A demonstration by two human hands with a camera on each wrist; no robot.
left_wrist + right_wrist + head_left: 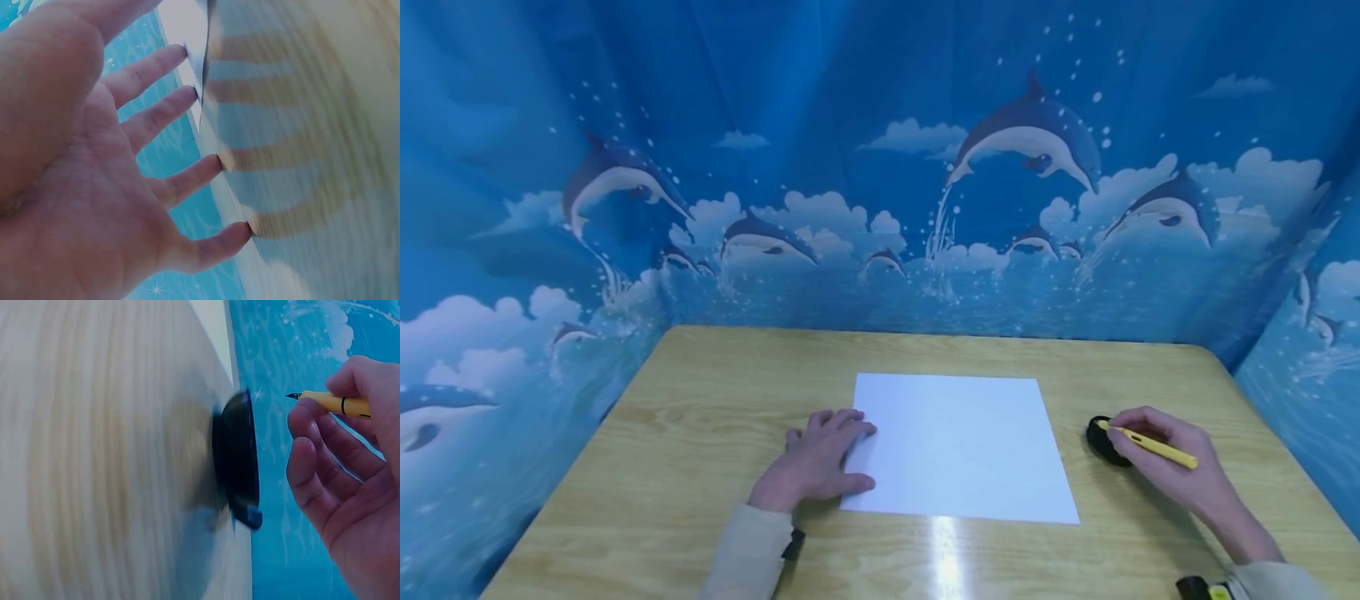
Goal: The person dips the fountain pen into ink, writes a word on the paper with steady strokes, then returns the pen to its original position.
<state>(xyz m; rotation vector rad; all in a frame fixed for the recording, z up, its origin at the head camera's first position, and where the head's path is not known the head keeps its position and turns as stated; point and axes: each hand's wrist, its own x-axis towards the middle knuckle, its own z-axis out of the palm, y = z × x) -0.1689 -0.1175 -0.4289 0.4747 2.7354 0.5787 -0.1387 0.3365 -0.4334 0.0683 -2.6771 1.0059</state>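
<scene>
A blank white sheet of paper [958,450] lies on the wooden table. My left hand [820,462] rests at its left edge, fingers spread, with the thumb and fingertips on the sheet or the wood beside it. In the left wrist view, the fingertips [234,232] touch the tabletop. To the right of the sheet, my right hand [1187,467] pinches a yellow fountain pen [1165,451] between thumb and fingers. Its dark nib shows in the right wrist view, pointing over a small round black dish [237,453] on the table. The pen's nib is apart from the dish.
The light wooden table [715,400] reaches back to a blue curtain [865,100] printed with dolphins and clouds, which also hangs along both sides. Light glares off the wood [947,558] in front of the paper.
</scene>
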